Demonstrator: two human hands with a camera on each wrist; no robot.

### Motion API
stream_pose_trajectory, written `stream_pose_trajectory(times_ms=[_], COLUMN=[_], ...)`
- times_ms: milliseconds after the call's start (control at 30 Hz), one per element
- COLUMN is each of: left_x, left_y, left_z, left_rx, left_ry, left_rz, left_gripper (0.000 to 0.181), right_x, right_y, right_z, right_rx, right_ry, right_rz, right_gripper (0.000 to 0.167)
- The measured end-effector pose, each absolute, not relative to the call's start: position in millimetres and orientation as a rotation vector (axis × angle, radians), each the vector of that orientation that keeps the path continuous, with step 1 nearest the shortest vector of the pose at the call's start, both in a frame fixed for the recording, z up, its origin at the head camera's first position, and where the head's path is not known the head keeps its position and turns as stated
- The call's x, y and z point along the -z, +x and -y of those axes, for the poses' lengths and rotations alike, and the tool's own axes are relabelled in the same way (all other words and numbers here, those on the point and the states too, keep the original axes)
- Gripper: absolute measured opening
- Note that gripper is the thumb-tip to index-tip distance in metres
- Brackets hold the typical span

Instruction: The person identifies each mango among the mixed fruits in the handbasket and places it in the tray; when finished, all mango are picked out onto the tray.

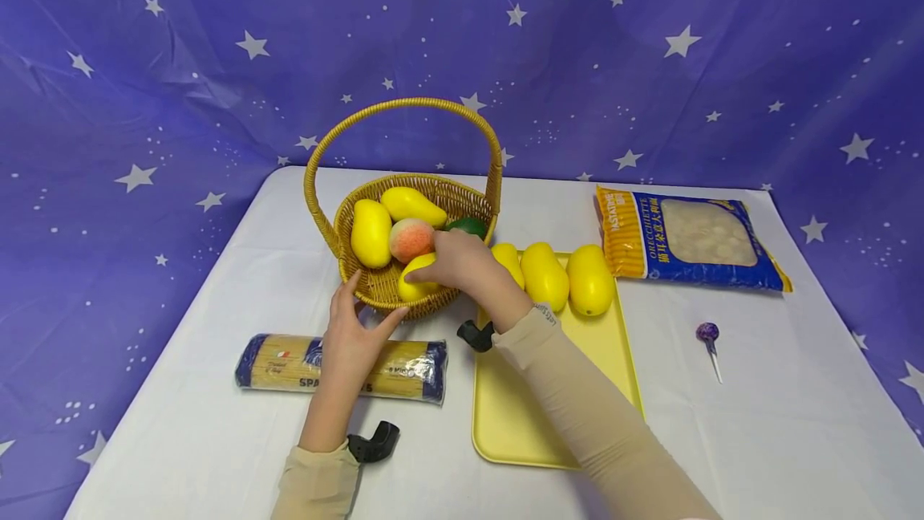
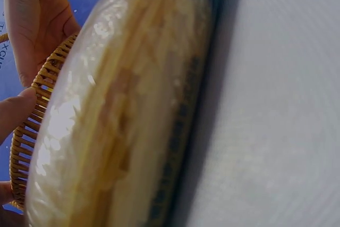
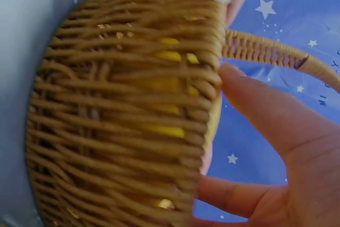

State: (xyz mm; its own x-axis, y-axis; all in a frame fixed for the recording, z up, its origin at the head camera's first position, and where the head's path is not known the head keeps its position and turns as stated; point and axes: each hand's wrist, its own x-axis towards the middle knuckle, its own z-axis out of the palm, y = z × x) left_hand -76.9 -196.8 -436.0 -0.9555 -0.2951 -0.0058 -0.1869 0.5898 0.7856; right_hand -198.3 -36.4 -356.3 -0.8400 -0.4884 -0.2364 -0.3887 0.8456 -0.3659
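A wicker basket (image 1: pixel 415 303) with a tall arched handle stands at the back left of the table. In it lie several yellow mangoes (image 1: pixel 371 233), a peach (image 1: pixel 412 241) and a dark green fruit (image 1: pixel 468 226), partly covered by my right hand (image 1: pixel 465 263). That hand reaches over the front right rim and holds a mango (image 1: pixel 415 287) low in the basket, thumb on its near side; its other fingers are mostly hidden. At the front left, my left hand (image 1: pixel 351 343) touches the rim with spread, fairly straight fingers. Its thumb (image 2: pixel 16 112) also shows against the wicker.
A spaghetti pack (image 1: pixel 281 363) lies under my left forearm. Right of the basket, a yellow tray (image 1: pixel 505 424) bears 3 mangoes (image 1: pixel 545 277) at its far end. An orecchiette bag (image 1: pixel 693 239) lies at the back right, with a lollipop (image 1: pixel 708 333) nearer the front.
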Motion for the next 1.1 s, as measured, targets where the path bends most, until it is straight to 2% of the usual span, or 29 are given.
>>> stream_pose_trajectory(times_ms=[100,333,600,900,1100], left_x=[435.7,435.5,435.6,438.4,438.2], left_y=[-77.1,-77.0,-77.1,-76.9,-77.5], left_z=[196.3,196.5,196.2,197.7,198.0], left_rx=[1.304,1.295,1.296,1.299,1.316], left_ry=[0.404,0.415,0.404,0.413,0.405], left_rz=[2.686,2.697,2.703,2.697,2.691], left_gripper=[0.102,0.102,0.103,0.106,0.106], right_x=[359.2,361.9,366.1,366.7,365.4], right_y=[-197.3,-193.3,-187.6,-190.1,-194.9], right_z=[38.1,42.0,44.4,44.5,37.8], right_rx=[0.434,0.407,0.42,0.427,0.506], right_ry=[-0.665,-0.68,-0.665,-0.717,-0.763], right_rz=[-2.701,-2.71,-2.735,-2.69,-2.676], right_gripper=[0.074,0.075,0.085,0.075,0.075])
